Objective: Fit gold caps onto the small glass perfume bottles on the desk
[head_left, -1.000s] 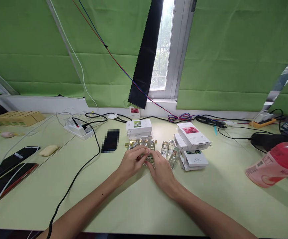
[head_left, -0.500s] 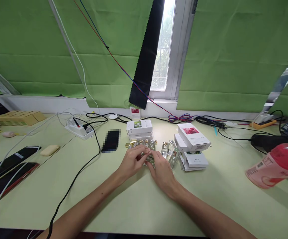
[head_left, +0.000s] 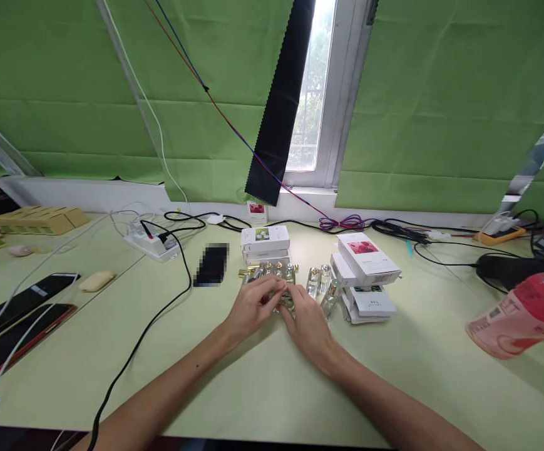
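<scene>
A pale green surface (head_left: 262,388) fills the lower frame, bare and open in front of the forearms, its near edge along the bottom. Green blinds (head_left: 441,113) close off the top. At right edge a pink bottle (head_left: 520,316) lies on its side, well apart. Two dark phones (head_left: 13,313) sit lower left, a black cable (head_left: 154,326) curving between them and centre. Right of centre, a stack of white boxes (head_left: 368,275); behind centre, a second white box stack (head_left: 265,244). At centre the left hand (head_left: 253,304) and right hand (head_left: 307,322) meet, fingers curled around a small glass bottle (head_left: 287,300), mostly hidden; its axis cannot be told. Upright glass bottles (head_left: 321,285) crowd just beside the right hand.
</scene>
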{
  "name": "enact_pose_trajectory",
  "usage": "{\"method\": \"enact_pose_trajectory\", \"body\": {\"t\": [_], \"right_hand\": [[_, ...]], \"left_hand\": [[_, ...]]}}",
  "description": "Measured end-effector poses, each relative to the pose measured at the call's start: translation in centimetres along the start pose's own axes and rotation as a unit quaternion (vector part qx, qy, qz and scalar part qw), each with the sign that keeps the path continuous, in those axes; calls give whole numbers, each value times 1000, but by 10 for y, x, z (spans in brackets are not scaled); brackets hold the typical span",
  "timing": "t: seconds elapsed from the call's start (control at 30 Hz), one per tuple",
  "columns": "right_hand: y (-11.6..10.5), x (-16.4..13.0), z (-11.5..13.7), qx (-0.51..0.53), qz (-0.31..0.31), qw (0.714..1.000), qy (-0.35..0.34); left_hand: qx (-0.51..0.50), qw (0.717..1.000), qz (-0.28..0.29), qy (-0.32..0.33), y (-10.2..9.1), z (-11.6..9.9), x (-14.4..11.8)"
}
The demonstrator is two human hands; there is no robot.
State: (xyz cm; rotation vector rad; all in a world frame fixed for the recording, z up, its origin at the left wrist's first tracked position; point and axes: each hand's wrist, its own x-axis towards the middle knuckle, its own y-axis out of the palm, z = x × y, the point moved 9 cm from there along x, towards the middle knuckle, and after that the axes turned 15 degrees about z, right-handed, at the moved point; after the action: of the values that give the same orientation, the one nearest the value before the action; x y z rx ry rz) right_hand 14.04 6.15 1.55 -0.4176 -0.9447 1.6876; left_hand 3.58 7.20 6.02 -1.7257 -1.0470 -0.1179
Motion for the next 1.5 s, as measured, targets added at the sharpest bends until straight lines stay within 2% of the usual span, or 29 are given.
{"method": "enact_pose_trajectory", "body": {"t": [0.2,0.4,1.1,1.33,1.5], "right_hand": [[-2,-1,2,9,-4,1000,-5],[-1,0,1,4,-4,1000,-3],[-1,-1,-1,3,4,1000,7],[-1,0,-1,-1,1,1000,6],[-2,-1,2,0,-4,1000,-2]], "left_hand": [[34,999,-13,6,-2,-6,-2],[45,999,1,-20,0,-4,-2],[17,997,5,-78,1,6,-4],[22,999,-4,-49,-1,-1,-3],[3,999,-37,-15,-4,-4,-4]]}}
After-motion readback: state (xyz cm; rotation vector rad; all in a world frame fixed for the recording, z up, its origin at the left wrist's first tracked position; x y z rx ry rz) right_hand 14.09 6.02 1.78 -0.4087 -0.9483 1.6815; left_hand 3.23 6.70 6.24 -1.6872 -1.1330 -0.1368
